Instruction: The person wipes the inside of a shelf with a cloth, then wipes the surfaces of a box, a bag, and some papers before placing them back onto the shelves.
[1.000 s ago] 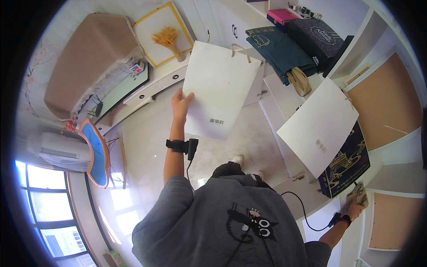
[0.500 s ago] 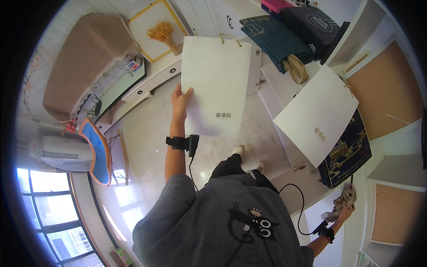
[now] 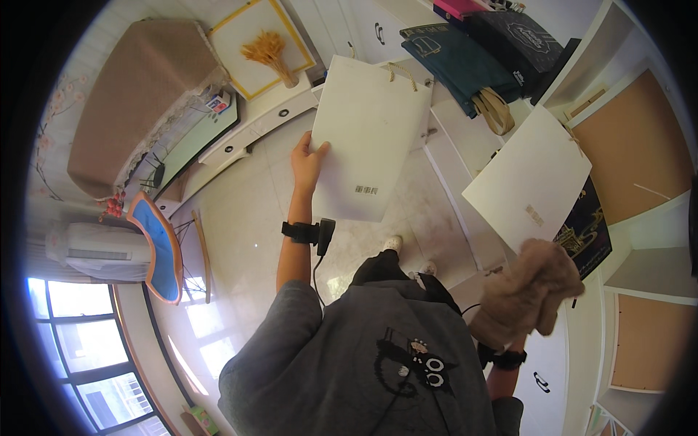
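In my left hand point(image 3: 308, 163) is a flat white paper gift bag point(image 3: 371, 131) with a twisted gold cord handle. The thumb lies on its front face near the left edge, while the other fingers are behind it. A fuzzy brown cloth point(image 3: 534, 291) is held up at the lower right by my right hand point(image 3: 518, 343). The cloth covers nearly all of that hand, so its fingers are hidden. Beyond the cloth, a second white paper bag point(image 3: 531, 174) rests on a dark box point(image 3: 585, 236) with gold pattern.
A dark green bag point(image 3: 465, 65) with beige handles lies beside a black box point(image 3: 512, 51) at the far right. Open shelves point(image 3: 643, 276) line the right side. At the left stand a blue-topped, orange-rimmed stool point(image 3: 156, 240) and a cabinet with dried wheat point(image 3: 269, 54).
My right hand has lifted the brown cloth up and to the left, toward the second white bag. The white bag in my left hand has shifted slightly right and tilted.
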Demonstrator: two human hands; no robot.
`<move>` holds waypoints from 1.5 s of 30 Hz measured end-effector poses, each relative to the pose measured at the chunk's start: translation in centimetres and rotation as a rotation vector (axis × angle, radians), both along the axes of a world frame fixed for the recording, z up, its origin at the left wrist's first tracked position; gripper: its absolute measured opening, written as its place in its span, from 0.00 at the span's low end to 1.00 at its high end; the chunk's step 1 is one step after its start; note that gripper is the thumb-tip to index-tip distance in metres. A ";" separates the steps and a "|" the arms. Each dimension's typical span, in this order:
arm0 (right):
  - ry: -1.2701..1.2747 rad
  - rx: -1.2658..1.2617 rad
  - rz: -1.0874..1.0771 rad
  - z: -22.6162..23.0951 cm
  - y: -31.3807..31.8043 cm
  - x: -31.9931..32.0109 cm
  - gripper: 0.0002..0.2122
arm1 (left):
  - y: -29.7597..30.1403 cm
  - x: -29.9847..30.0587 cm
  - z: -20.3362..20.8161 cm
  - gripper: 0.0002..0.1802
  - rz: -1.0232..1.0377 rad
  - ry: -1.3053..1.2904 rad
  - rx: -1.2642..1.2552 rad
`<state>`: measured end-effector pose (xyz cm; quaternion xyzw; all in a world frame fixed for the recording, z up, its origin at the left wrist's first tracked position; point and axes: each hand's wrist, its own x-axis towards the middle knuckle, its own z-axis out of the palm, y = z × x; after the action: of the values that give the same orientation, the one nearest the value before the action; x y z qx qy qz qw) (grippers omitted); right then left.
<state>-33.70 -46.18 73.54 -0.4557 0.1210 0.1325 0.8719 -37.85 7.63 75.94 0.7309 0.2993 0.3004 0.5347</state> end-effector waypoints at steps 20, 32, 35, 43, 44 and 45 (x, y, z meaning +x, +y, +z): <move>-0.242 0.308 0.597 0.3 35.5 11.4 0.17 | -3.1 -3.6 0.0 0.23 -0.787 -0.040 -0.390; -0.289 0.082 0.856 4.5 39.6 9.1 0.19 | 1.2 2.7 2.5 0.36 -0.634 0.209 -0.031; -0.592 -0.144 0.776 6.8 39.6 8.7 0.21 | 1.4 3.1 2.1 0.30 -0.608 0.135 -0.062; -1.268 -0.584 0.501 9.1 39.6 8.2 0.27 | 1.3 2.7 3.1 0.30 -0.660 -0.139 -0.072; -1.284 -0.595 0.567 9.2 39.4 7.5 0.27 | 1.4 2.3 3.4 0.30 -0.687 -0.203 -0.124; -1.299 -0.605 0.634 9.4 39.3 7.2 0.27 | 1.4 2.1 3.8 0.30 -0.688 -0.201 -0.125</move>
<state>-26.53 -6.93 82.92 -0.6724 -0.5184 0.0434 0.5265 -35.71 9.08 79.73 0.7215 -0.0004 0.1542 0.6750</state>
